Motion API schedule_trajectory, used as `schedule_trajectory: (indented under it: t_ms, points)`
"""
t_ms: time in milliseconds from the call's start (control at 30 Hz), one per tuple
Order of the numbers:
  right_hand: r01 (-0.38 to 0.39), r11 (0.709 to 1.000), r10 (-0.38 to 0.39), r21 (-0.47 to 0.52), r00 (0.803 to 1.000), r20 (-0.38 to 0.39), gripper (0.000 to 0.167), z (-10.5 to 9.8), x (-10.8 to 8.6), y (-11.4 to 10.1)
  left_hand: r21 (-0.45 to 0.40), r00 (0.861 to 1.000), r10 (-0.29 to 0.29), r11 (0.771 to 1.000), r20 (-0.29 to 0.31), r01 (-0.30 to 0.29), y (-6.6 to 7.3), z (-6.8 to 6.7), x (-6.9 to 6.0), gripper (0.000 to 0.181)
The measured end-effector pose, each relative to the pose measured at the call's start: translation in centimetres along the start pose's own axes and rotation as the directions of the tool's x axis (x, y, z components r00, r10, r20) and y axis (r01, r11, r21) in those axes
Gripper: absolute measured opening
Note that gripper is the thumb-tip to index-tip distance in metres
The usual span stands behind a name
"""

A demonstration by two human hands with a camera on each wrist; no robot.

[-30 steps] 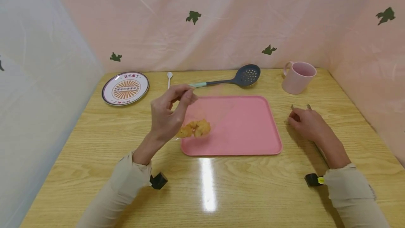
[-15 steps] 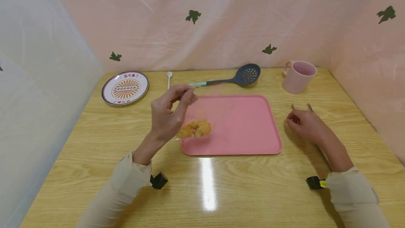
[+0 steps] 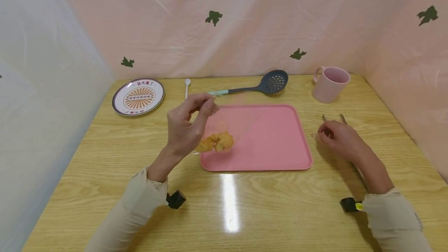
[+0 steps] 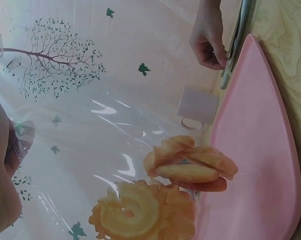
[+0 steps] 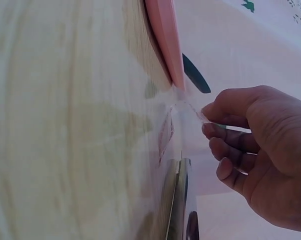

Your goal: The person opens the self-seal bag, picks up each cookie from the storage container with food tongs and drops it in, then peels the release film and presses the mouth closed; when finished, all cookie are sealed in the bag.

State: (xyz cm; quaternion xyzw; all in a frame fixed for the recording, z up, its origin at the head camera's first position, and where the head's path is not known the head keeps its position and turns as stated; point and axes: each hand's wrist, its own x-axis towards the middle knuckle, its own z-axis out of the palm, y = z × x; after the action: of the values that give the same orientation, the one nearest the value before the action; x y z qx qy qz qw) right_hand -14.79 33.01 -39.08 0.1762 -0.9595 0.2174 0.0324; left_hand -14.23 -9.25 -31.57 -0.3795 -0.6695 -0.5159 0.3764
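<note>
My left hand pinches the top of a clear plastic bag between thumb and fingers. Inside it hang several golden-brown pastries, over the left part of the pink tray. The left wrist view shows one pastry with a ruffled edge. To the right of the tray, my right hand pinches a small clear plastic piece with reddish marks, low over the table. Metal tongs lie under and beside that hand, partly hidden by it.
Along the back stand a patterned plate, a small white spoon, a dark slotted spoon with a mint handle end, and a pink mug. Fabric walls enclose the wooden table at the back and sides.
My right forearm has shifted slightly right and toward me, and clear plastic now shows beside the right fingertips. The left hand and its bag are nearly still.
</note>
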Motion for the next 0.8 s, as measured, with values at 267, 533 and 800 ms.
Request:
schedule_trajectory:
  t_ms: [267, 533, 800]
  points:
    - [-0.020, 1.000, 0.021, 0.008, 0.999, -0.045, 0.011, -0.01, -0.31, -0.07, -0.006, 1.000, -0.004, 1.000, -0.001, 0.004, 0.04, 0.05, 0.02, 0.006]
    - [0.048, 0.998, -0.051, -0.032, 0.993, -0.103, 0.014, 0.43, -0.44, 0.67, -0.019, 1.000, -0.002, 1.000, 0.000, 0.002, 0.02, 0.11, 0.03, 0.006]
    - [-0.020, 1.000, 0.019, 0.013, 0.998, 0.061, 0.012, 0.11, -0.56, 0.61, -0.021, 1.000, -0.004, 1.000, 0.001, 0.004, 0.01, 0.10, 0.08, 0.006]
